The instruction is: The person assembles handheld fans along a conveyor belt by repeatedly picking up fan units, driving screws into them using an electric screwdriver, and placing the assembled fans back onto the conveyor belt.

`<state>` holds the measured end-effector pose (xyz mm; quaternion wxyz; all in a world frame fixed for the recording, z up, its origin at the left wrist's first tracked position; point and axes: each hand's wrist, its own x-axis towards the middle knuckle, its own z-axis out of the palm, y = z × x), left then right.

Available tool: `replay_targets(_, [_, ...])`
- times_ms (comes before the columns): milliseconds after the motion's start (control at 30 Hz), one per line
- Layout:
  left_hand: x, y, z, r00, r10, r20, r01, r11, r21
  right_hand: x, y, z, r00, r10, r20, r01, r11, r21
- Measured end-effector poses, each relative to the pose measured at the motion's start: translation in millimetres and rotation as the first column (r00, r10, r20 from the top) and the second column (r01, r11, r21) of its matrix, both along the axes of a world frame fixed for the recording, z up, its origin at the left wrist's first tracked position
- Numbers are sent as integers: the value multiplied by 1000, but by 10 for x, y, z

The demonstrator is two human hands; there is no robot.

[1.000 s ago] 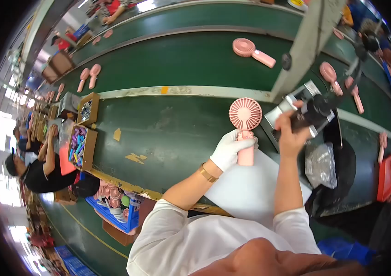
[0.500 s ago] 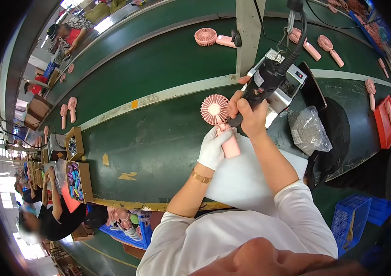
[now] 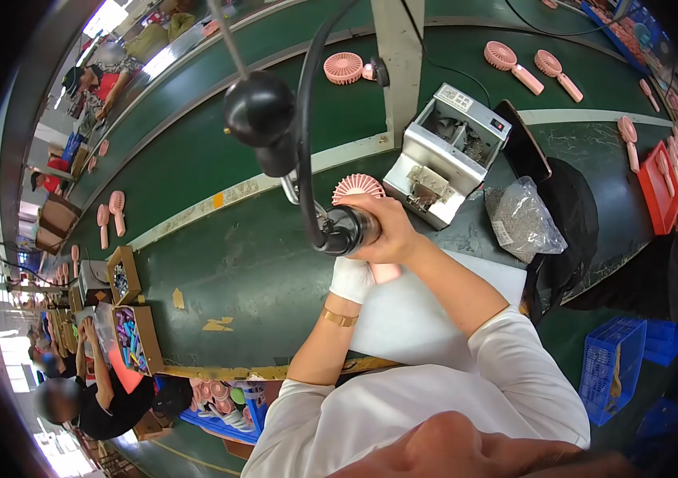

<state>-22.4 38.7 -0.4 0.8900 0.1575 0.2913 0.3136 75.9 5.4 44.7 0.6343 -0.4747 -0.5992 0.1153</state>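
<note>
In the head view my right hand [image 3: 391, 229] is closed around a black electric screwdriver [image 3: 345, 231], which hangs from a cord and a metal hook. The tool stands over a pink handheld fan [image 3: 357, 187] and covers its middle. Below it my left hand [image 3: 352, 279], in a white glove, holds that fan by the handle; its fingers are mostly hidden behind the tool and my right hand. The tip of the screwdriver is out of sight. Just right of the fan is a silver screw feeder [image 3: 444, 151] with screws inside.
A bag of small screws [image 3: 524, 219] lies beside the feeder, near a black phone-like slab [image 3: 524, 142]. More pink fans [image 3: 513, 68] lie on the green conveyor. A red tray [image 3: 658, 191] is at right, an open box of colourful parts [image 3: 138, 341] at left. Co-workers sit at left.
My right hand has moved left and towards me with the screwdriver, from beside the feeder to over the fan. The screwdriver now stands upright above the fan, and the feeder is uncovered.
</note>
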Motion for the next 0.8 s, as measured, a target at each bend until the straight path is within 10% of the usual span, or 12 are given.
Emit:
replay_targets(333, [-136, -20, -126, 948, -314, -58, 319, 932, 173, 353, -233, 197, 908, -262, -326, 313, 943, 112])
replay_targets(800, [-114, -125, -153, 879, -279, -386, 434, 804, 407, 307, -128, 187, 846, -144, -514, 184, 983, 27])
